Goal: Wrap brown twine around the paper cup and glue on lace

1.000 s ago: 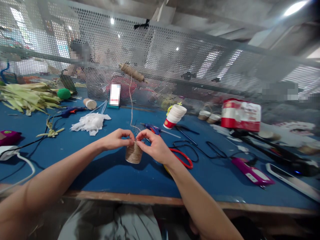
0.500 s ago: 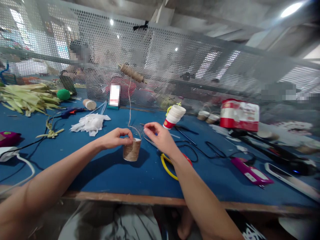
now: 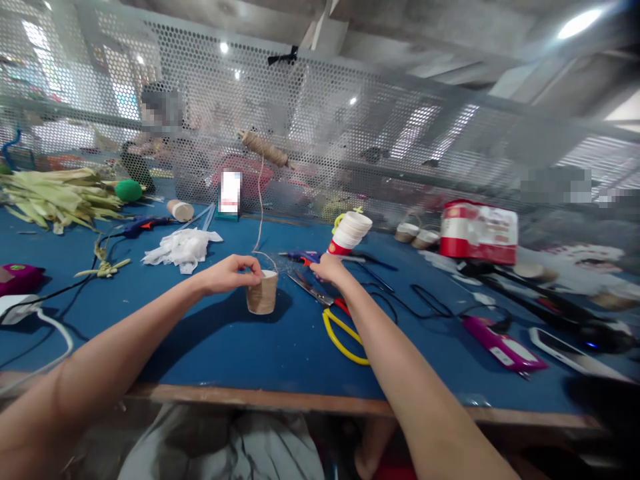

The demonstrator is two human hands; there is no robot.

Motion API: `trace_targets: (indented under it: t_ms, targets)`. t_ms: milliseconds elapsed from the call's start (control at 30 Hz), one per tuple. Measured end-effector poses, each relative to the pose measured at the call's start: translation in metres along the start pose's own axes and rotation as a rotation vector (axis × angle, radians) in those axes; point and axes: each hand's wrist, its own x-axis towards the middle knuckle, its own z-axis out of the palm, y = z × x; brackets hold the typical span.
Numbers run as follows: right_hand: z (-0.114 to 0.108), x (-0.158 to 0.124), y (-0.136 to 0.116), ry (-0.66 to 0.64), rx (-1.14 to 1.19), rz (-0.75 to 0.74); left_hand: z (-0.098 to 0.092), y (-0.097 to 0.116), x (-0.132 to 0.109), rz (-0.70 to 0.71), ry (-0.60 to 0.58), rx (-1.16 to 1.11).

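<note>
- Cup of white paper wrapped in brown twine [image 3: 262, 298], upright, left of yellow-and-red-handled metal scissors [image 3: 324, 300]; left hand [image 3: 234, 273] pinches its rim. Probably light, crushable: hold rim gently.
- Right hand [image 3: 331, 268] at blue-and-orange plastic glue gun [image 3: 304, 256]; can't tell if gripping.

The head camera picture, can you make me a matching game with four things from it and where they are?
Things:
1. scissors
2. green ball
3. twine-wrapped cup
4. spool of twine

Places:
A. held near its rim by the left hand
B. next to the pale husks
C. up against the mesh panel, higher than the cup
D. on the blue table, partly hidden by the right arm

Right pairs: 1-D, 2-B, 3-A, 4-C
</note>
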Motion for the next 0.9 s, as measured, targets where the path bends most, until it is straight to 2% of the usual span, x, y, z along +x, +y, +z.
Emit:
trace_targets:
  t_ms: [133, 200, 333, 400, 500, 700, 900]
  targets:
    - [-0.012, -0.023, -0.006, 0.026, 0.234, -0.066, -0.005, -0.001, -0.001, 0.001, -0.024, 0.001]
    - [-0.016, -0.037, -0.011, 0.012, 0.456, -0.073, -0.005, 0.0, -0.001, -0.006, -0.035, -0.012]
    - [-0.016, -0.054, -0.026, -0.157, 1.07, 0.03, -0.002, 0.001, -0.001, -0.008, -0.045, -0.033]
    - [-0.011, -0.056, -0.032, -0.263, 1.209, 0.083, 0.0, 0.001, -0.001, 0.003, -0.046, -0.033]
    - [-0.003, -0.057, -0.039, -0.393, 1.285, 0.108, 0.002, 0.0, -0.001, 0.033, -0.055, -0.03]
    - [0.003, -0.057, -0.048, -0.518, 1.258, 0.114, 0.003, 0.004, -0.003, 0.015, -0.088, -0.201]
    - [0.0, -0.057, -0.048, -0.493, 1.156, 0.054, 0.004, 0.003, -0.003, -0.004, -0.109, -0.403]
